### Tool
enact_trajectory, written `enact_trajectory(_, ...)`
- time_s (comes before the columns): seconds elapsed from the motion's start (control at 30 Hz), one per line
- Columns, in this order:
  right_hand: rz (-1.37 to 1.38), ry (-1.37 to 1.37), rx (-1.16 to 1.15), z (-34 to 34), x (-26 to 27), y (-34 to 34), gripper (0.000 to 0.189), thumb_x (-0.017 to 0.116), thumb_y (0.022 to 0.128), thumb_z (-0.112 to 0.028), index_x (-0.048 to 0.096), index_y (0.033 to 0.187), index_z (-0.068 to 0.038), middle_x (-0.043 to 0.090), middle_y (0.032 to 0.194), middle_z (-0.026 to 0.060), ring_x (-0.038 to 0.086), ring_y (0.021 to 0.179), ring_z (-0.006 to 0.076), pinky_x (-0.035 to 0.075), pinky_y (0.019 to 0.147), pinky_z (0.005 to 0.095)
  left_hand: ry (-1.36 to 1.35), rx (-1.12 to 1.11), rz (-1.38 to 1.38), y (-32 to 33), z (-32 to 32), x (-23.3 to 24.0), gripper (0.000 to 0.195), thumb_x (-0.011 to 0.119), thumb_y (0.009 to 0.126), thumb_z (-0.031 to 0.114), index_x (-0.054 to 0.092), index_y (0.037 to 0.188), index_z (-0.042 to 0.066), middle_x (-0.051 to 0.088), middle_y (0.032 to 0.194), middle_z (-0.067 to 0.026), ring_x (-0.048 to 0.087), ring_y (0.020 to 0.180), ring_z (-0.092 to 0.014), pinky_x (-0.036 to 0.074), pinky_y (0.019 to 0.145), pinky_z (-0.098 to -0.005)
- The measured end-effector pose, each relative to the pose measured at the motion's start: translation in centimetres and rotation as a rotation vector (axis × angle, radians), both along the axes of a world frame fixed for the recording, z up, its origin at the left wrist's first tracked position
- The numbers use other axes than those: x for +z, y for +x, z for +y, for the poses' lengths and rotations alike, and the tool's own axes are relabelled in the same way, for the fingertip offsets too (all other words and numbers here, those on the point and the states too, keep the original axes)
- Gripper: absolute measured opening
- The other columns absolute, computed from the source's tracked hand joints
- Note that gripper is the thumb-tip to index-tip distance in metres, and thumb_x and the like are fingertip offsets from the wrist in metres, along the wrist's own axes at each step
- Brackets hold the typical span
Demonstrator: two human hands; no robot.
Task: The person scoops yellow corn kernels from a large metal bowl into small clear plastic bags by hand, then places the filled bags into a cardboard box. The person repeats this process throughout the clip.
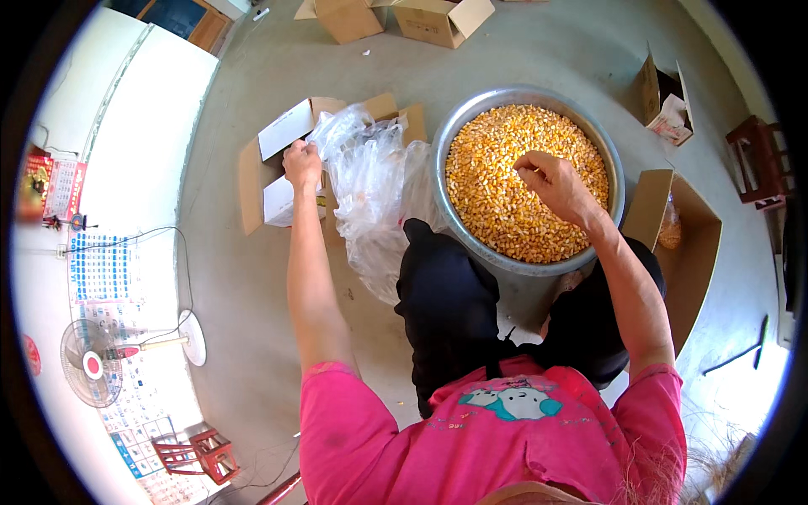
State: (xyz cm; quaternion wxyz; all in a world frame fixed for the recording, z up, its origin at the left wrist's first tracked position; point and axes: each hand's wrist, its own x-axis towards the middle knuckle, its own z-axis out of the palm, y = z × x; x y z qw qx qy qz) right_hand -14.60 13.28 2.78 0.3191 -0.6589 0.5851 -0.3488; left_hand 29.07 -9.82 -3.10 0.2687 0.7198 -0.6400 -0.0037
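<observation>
A wide metal basin (pixel 529 267) full of yellow corn kernels (pixel 499 183) stands on the floor in front of my knees. Over the kernels is my right hand (pixel 549 183), its fingers curled; whether it holds anything cannot be made out. My left hand (pixel 303 165) reaches to an open cardboard box (pixel 250 183) with white inner flaps, at the upper edge of a bundle of clear plastic bags (pixel 366 177). Its fingers are bent next to the plastic, and their grip on it is unclear. The bags drape from the box towards my knee.
A long open carton (pixel 697 252) with a small bag of orange-yellow grains (pixel 670 228) stands right of the basin. More open cartons (pixel 429 22) lie beyond. A standing fan (pixel 93 365) and a small red stool (pixel 214 454) are at the left, a dark red chair (pixel 754 161) at the right.
</observation>
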Motion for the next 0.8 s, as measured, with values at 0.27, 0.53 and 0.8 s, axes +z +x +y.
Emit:
enact_trajectory(0.27, 0.003, -0.093, 0.001, 0.1, -0.6, 0.2, 0.017, 0.054, 0.087, -0.013, 0.062, 0.094, 0.0, 0.065, 0.085, 0.0173, 0.064, 0.078, 0.0297, 0.05, 0.071, 0.037, 0.058, -0.298, 0.829, -6.1, 3.8, 10.1, 0.025, 0.046, 0.098, 0.022, 0.056, 0.098, 0.0, 0.058, 0.091, -0.0047, 0.052, 0.087, -0.014, 0.043, 0.08, -0.0307)
enact_trajectory(0.53, -0.068, -0.178, -0.062, 0.1, -1.5, -1.4, 0.025, 0.061, 0.085, -0.021, 0.061, 0.096, 0.001, 0.065, 0.085, 0.018, 0.064, 0.077, 0.0301, 0.049, 0.069, 0.0385, 0.281, -0.512, 1.392, -14.7, 9.8, 14.5, 0.029, 0.047, 0.098, 0.028, 0.053, 0.11, 0.002, 0.06, 0.099, -0.0085, 0.06, 0.088, -0.018, 0.051, 0.074, -0.0332)
enact_trajectory(0.8, -0.117, -0.265, -0.133, -0.4, -1.3, -2.4, 0.082, 0.068, 0.079, -0.048, 0.035, 0.136, 0.001, 0.045, 0.132, 0.0259, 0.044, 0.123, 0.037, 0.038, 0.102, 0.0426, 0.484, -0.667, 1.551, -20.8, 13.9, 14.1, 0.027, 0.054, 0.093, 0.041, 0.057, 0.089, 0.015, 0.055, 0.076, -0.0001, 0.055, 0.062, -0.012, 0.049, 0.056, -0.0288)
